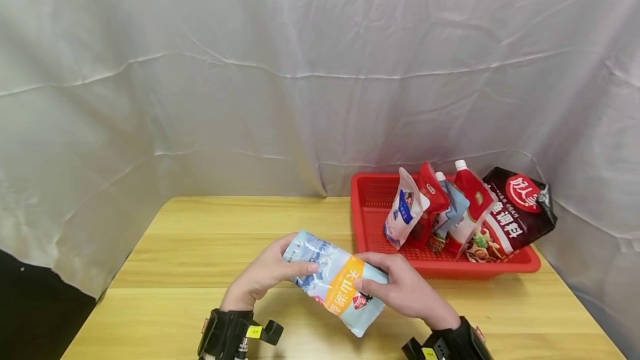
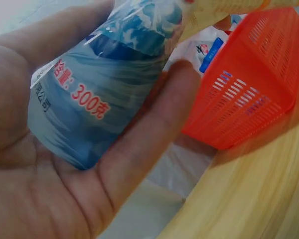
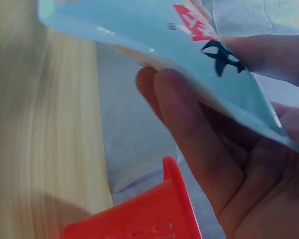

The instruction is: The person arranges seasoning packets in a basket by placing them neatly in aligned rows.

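Note:
A light-blue salt bag [image 1: 325, 274] with an orange band and Chinese lettering is held slantwise above the wooden table. My left hand [image 1: 265, 274] grips its upper left end, thumb across the printed front. At the opposite end my right hand [image 1: 407, 288] pinches the bag, thumb in front and fingers behind. Up close in the left wrist view, the salt bag [image 2: 104, 84] shows red "300克" print between thumb and fingers. The right wrist view has the salt bag's pale-blue end [image 3: 129, 25] lying over the right fingers [image 3: 189, 114].
A red plastic basket [image 1: 430, 268] stands at the table's back right. Leaning in it are a pinkish-white pouch [image 1: 400, 218], a red pouch [image 1: 434, 190], a light-blue capped pouch [image 1: 455, 204], a red-and-white capped pouch [image 1: 470, 193] and a black seasoning bag [image 1: 517, 207]. Grey curtain [image 1: 300, 99] hangs behind.

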